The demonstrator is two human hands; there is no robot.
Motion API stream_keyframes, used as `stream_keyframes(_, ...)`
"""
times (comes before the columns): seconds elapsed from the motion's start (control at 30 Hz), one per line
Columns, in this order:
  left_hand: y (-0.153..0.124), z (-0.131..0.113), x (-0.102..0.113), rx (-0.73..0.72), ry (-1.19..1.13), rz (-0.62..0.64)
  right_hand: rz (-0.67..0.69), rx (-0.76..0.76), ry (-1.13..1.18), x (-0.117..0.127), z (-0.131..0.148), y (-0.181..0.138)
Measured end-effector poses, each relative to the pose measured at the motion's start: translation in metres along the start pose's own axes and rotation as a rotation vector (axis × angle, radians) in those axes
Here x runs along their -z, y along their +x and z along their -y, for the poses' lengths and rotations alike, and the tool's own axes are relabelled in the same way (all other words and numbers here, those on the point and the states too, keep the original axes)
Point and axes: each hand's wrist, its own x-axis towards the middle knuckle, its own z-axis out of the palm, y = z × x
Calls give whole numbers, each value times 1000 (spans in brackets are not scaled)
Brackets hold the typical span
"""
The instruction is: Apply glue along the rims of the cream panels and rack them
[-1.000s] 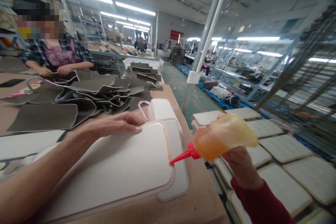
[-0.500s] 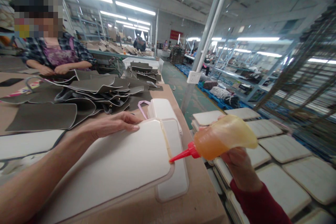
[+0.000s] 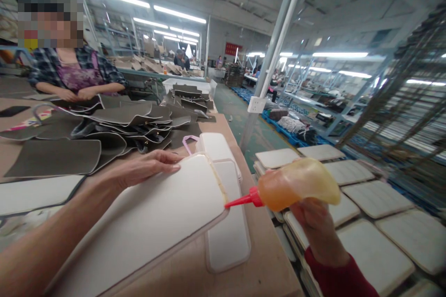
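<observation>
right hand (image 3: 315, 227) clamped on glue bottle (image 3: 296, 184) | nozzle (image 3: 240, 201) touches white panel (image 3: 163, 213) right edge | left hand (image 3: 146, 167) fingers flat, together on panel's far edge

grey cut pieces (image 3: 114, 125) heaped; co-worker (image 3: 75, 74) behind.

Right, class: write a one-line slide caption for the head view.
Right hand tips glue bottle nozzle to white panel edge; left hand steadies it.

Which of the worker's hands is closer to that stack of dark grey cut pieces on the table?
Left. The left hand rests on the white panel just below the grey pieces; the right hand, squeezing the glue bottle, is off the table's edge.
</observation>
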Motion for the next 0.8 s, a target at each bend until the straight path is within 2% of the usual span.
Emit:
stream_keyframes(0.2, 4, 11, 3, 0, -99, -27, -42, 126, -41, -6, -4, -1)
stream_keyframes(0.47, 9, 17, -5, 11, -230, -130, -100, 206, -71, -6, -12, -4)
stream_keyframes(0.8, 15, 28, -11, -7, -322, -185, -170, 271, -42, -7, -21, 1)
